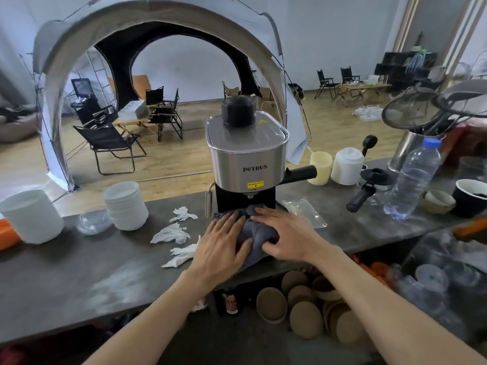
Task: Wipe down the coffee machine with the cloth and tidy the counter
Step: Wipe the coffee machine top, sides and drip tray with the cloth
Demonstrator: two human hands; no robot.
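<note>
A steel and black coffee machine (246,156) stands mid-counter, with a black knob on top and a black handle sticking out to its right. A grey cloth (253,233) lies bunched over its base at the counter's front edge. My left hand (222,245) presses flat on the cloth's left side, thumb curled onto the fabric. My right hand (287,234) lies on its right side, fingers stretched toward the machine's base. Three crumpled white tissues (172,233) lie on the grey counter (79,272) just left of my left hand.
Left: a stack of white bowls (126,205), a clear lid (92,222), a white tub (31,216). Right: a plastic bag (307,210), a portafilter (362,196), two cups (342,167), a water bottle (415,180), a black cup (470,197). Brown lids (303,309) lie on the shelf below.
</note>
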